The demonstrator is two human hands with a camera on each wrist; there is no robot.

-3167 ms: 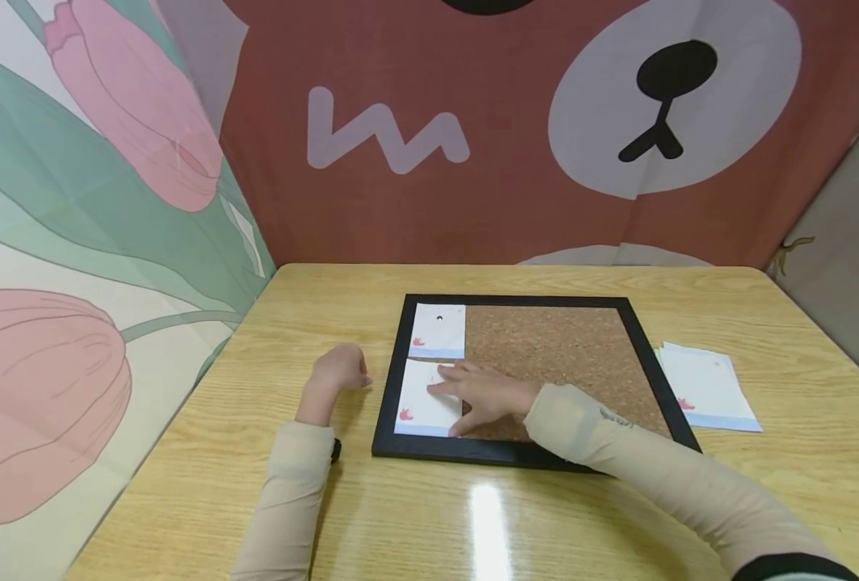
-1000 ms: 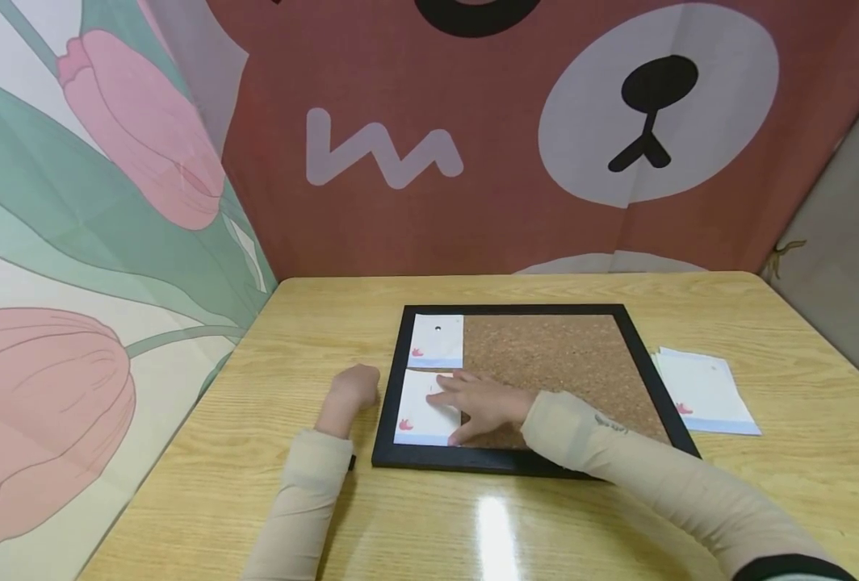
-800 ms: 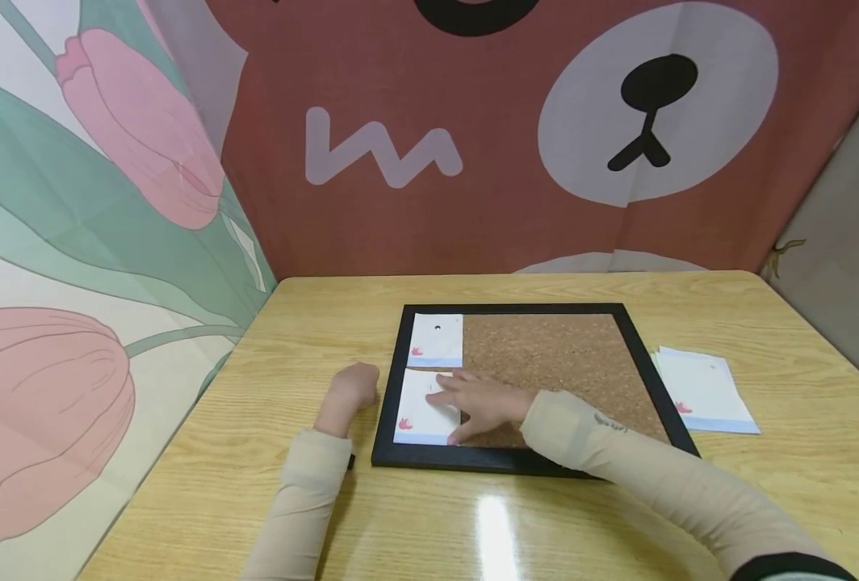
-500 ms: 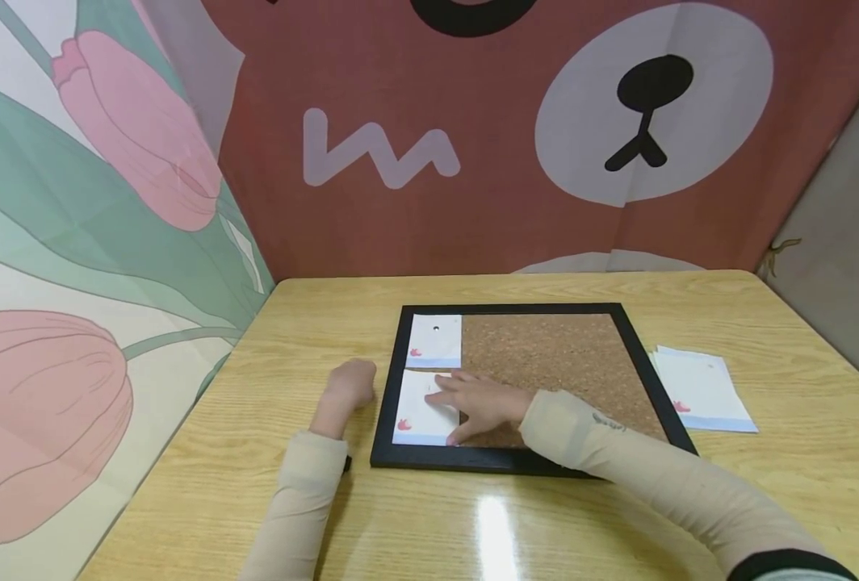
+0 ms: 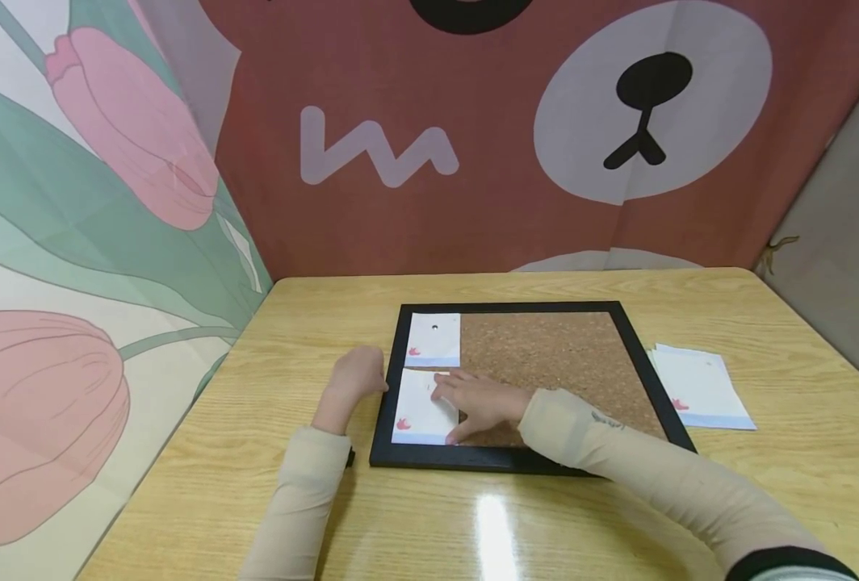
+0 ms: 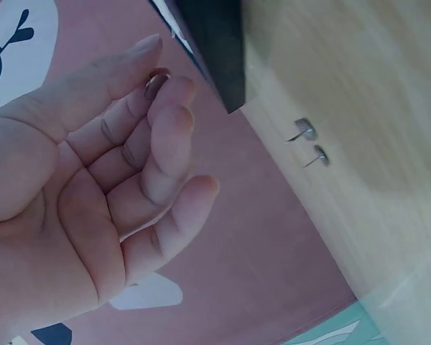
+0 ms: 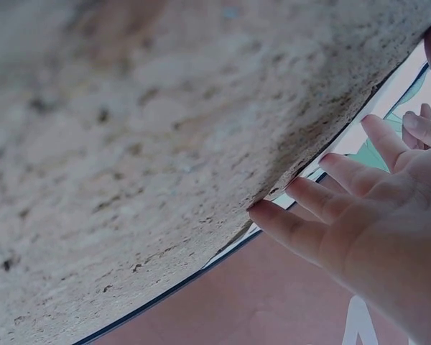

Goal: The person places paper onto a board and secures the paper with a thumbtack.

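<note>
My left hand is beside the left edge of the black-framed corkboard. In the left wrist view, its thumb and index finger pinch a small metal thumbtack. Two more thumbtacks lie on the table near that hand. A white card with a blue strip and pink motif lies at the board's lower left. My right hand rests with spread fingers on this card's right side. Above it, another such card has a tack near its top.
A stack of similar cards lies on the wooden table, right of the board. Bare cork shows right of the two cards. A printed cloth hangs behind the table, with a floral one at the left.
My left hand has shifted right, closer to the board's left frame. The right hand keeps its place on the lower card; the head view has tilted slightly.
</note>
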